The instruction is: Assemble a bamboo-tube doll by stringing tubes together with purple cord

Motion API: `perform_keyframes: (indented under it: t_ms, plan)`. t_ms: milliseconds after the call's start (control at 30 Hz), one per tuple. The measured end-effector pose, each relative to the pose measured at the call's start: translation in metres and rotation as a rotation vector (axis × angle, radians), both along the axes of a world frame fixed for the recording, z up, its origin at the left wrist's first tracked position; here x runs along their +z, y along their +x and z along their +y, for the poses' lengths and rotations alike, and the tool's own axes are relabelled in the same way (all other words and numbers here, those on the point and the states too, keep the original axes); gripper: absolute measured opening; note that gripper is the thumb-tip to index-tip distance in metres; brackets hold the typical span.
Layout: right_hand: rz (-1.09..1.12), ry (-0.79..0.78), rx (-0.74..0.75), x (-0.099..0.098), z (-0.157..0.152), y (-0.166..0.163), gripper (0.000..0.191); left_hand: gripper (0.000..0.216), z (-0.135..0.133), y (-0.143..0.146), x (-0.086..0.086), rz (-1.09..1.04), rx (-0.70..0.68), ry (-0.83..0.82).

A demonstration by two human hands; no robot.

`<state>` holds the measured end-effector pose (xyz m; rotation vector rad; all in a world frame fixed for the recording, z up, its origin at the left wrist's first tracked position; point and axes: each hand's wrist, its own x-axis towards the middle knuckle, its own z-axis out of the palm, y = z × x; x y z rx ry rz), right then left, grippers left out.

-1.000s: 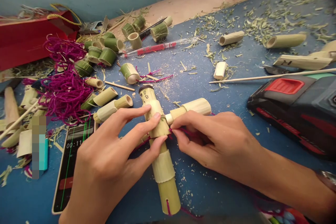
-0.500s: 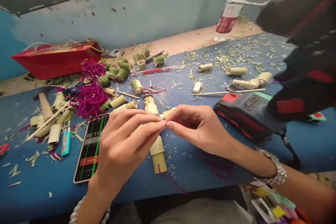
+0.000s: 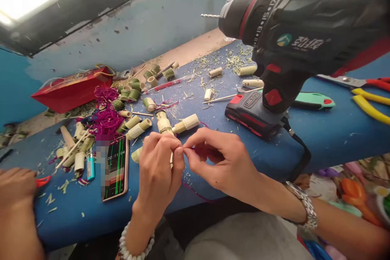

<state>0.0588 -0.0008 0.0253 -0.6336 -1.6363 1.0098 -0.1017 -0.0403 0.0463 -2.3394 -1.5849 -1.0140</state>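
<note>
A figure of joined bamboo pieces (image 3: 163, 122) lies under my hands, its inked head piece pointing away from me. One bamboo arm piece (image 3: 187, 123) sticks out to the right; the lower body is mostly covered. My left hand (image 3: 160, 166) is over the figure, thumb and fingers pinched. Against it, my right hand (image 3: 224, 158) pinches thumb and forefinger together. Whatever lies between the fingertips is too small or hidden to make out. A purple string (image 3: 196, 193) trails on the table below the hands.
A phone (image 3: 117, 166) and a blue lighter (image 3: 90, 167) lie left, near bamboo pieces and purple yarn (image 3: 106, 115). A cordless drill (image 3: 274, 40) stands at right, its bit pointing left, before pliers (image 3: 370, 95). Another person's hand (image 3: 18, 187) rests at the left edge.
The view has shifted, bringing the whole drill and the other person's hand into sight. My left fingers have curled inward, and my fingertips still meet over the figure.
</note>
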Motion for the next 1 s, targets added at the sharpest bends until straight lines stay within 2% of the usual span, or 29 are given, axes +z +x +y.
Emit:
perform_keyframes:
  t_ms: [167, 267, 433, 533, 600, 733, 833, 1000]
  plan:
    - [0.083, 0.204, -0.158, -0.011, -0.009, -0.004, 0.011, 0.027, -0.003, 0.016, -0.005, -0.215, 0.042, -0.015]
    - [0.065, 0.263, -0.233, -0.012, -0.012, -0.005, 0.015, 0.034, -0.005, 0.023, -0.004, -0.298, 0.062, 0.007]
    - [0.051, 0.213, -0.261, -0.012, -0.014, -0.003, 0.015, 0.040, -0.008, 0.023, -0.003, -0.369, 0.012, -0.009]
    - [0.065, 0.134, -0.199, -0.011, -0.015, -0.001, 0.016, 0.029, -0.011, 0.017, -0.004, -0.428, -0.014, 0.006]
    - [0.080, 0.095, -0.159, -0.011, -0.016, 0.000, 0.018, 0.012, -0.012, 0.012, -0.003, -0.385, -0.075, 0.043]
    - [0.105, 0.021, -0.096, -0.010, -0.018, 0.000, 0.019, 0.031, -0.014, 0.006, 0.000, -0.263, -0.134, 0.097]
    - [0.083, -0.001, -0.059, -0.010, -0.019, 0.000, 0.018, 0.024, -0.014, 0.005, 0.002, -0.193, -0.116, 0.135]
    - [0.060, 0.075, -0.065, -0.010, -0.021, -0.004, 0.013, 0.016, -0.017, 0.004, 0.005, 0.006, -0.012, 0.211]
